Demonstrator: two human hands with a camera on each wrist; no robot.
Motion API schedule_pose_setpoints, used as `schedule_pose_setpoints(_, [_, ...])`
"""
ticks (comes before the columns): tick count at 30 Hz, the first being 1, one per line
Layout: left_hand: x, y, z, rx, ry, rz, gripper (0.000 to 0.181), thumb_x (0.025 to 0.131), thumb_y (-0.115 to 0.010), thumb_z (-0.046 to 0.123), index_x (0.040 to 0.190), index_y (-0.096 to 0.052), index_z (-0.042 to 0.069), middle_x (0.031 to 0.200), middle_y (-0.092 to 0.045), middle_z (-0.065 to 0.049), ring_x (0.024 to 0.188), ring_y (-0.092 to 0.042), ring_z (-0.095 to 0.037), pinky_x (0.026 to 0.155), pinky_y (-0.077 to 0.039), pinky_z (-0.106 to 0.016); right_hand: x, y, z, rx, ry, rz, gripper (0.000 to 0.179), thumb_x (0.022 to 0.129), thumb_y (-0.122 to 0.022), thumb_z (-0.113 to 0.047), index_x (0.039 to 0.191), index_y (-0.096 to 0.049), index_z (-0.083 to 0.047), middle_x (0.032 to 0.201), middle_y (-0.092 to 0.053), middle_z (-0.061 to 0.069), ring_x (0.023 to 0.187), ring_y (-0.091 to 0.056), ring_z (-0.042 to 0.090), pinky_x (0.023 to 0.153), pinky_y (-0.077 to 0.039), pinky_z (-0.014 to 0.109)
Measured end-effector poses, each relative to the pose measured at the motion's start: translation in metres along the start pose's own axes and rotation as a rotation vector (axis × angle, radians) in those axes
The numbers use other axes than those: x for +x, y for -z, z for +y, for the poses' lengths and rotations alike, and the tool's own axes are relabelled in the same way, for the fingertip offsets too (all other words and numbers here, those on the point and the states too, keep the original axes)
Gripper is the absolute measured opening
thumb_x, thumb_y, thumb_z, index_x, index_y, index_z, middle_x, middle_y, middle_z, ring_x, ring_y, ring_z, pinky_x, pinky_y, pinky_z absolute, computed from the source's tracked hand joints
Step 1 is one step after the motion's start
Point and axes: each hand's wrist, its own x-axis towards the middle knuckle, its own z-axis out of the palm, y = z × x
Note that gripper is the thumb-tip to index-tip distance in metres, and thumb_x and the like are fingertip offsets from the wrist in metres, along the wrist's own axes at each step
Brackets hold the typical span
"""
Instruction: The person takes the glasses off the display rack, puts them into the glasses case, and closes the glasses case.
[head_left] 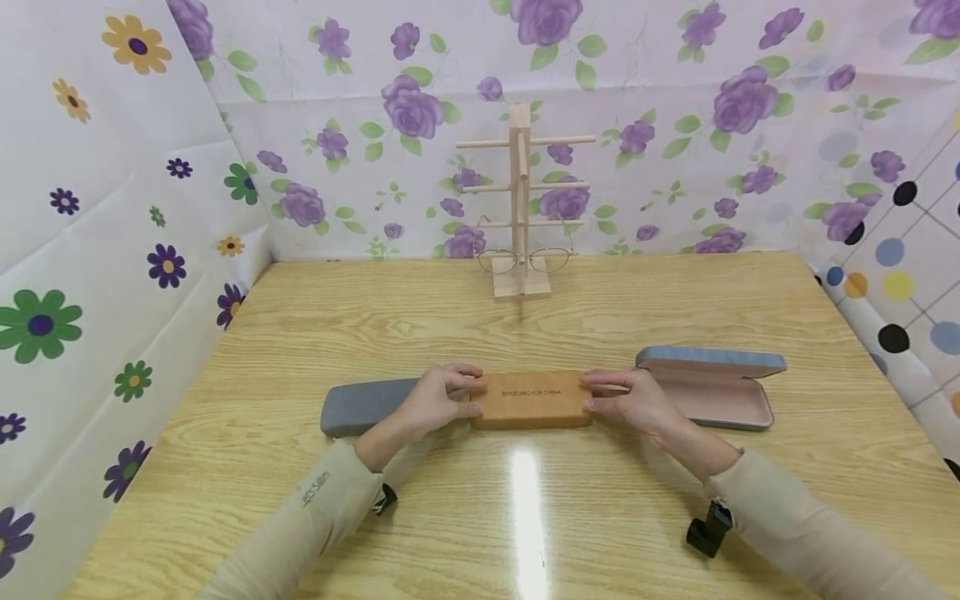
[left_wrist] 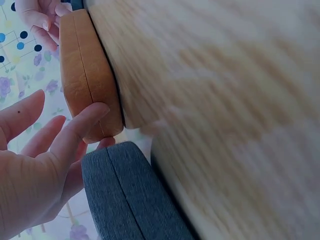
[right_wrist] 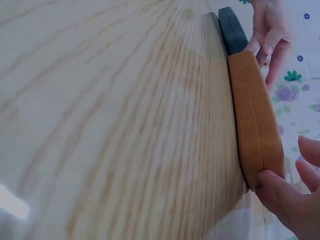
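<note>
A closed orange-brown glasses case [head_left: 532, 410] with dark lettering on its lid lies at the middle of the table. My left hand [head_left: 438, 400] grips its left end, with the thumb on the near corner [left_wrist: 97, 112]. At the opposite end my right hand [head_left: 633, 402] holds the case between thumb and fingers; the right wrist view shows the thumb [right_wrist: 275, 185] against its front edge. Beside the left hand lies a closed grey-blue glasses case [head_left: 363, 407], partly hidden by that hand. An open glasses case [head_left: 712, 396] with a blue lid and pink lining stands right of the right hand.
Behind the cases stands a wooden display rack [head_left: 520, 200] with several crossbars, and a pair of thin-framed glasses [head_left: 551, 260] hangs low on it. Flowered cloth [head_left: 637, 83] covers the back, with patterned cloth at both sides. Light reflects off the wooden table [head_left: 585, 508].
</note>
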Motion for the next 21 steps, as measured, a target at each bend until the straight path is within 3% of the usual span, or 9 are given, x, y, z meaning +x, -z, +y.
schedule_pose_setpoints(5, [0.002, 0.002, 0.000, 0.046, 0.000, 0.011, 0.031, 0.081, -0.066, -0.001, 0.111, -0.062, -0.006, 0.125, -0.050, -0.018, 0.117, -0.045, -0.034, 0.096, -0.040, -0.042, -0.001, 0.000, -0.002, -0.013, 0.016, -0.009, 0.046, 0.082, -0.065, -0.001, 0.123, -0.050, 0.010, 0.131, -0.043, 0.025, 0.118, -0.044, 0.037, 0.085, -0.049, 0.030])
schedule_pose_setpoints(11, [0.002, 0.003, 0.007, 0.157, 0.030, 0.082, 0.028, 0.083, -0.066, 0.007, 0.110, -0.065, 0.002, 0.116, -0.059, -0.011, 0.110, -0.052, -0.031, 0.086, -0.048, -0.041, -0.001, -0.001, -0.005, -0.081, 0.044, 0.021, 0.046, 0.082, -0.067, -0.009, 0.122, -0.053, 0.008, 0.122, -0.054, 0.022, 0.113, -0.049, 0.034, 0.085, -0.048, 0.026])
schedule_pose_setpoints(15, [0.003, 0.005, 0.010, 0.145, 0.032, 0.113, 0.030, 0.083, -0.065, 0.007, 0.112, -0.062, -0.001, 0.115, -0.059, -0.013, 0.109, -0.052, -0.031, 0.087, -0.046, -0.042, 0.000, -0.002, -0.009, -0.155, 0.069, 0.041, 0.044, 0.083, -0.067, -0.012, 0.121, -0.054, 0.007, 0.119, -0.056, 0.021, 0.113, -0.049, 0.034, 0.086, -0.047, 0.031])
schedule_pose_setpoints(21, [0.011, 0.007, 0.011, 0.113, -0.013, 0.134, 0.035, 0.084, -0.064, 0.007, 0.117, -0.058, -0.005, 0.117, -0.057, -0.019, 0.104, -0.055, -0.030, 0.085, -0.047, -0.040, 0.003, -0.004, -0.021, -0.206, 0.091, 0.072, 0.046, 0.086, -0.064, -0.016, 0.124, -0.051, 0.008, 0.122, -0.052, 0.024, 0.115, -0.047, 0.035, 0.090, -0.045, 0.041])
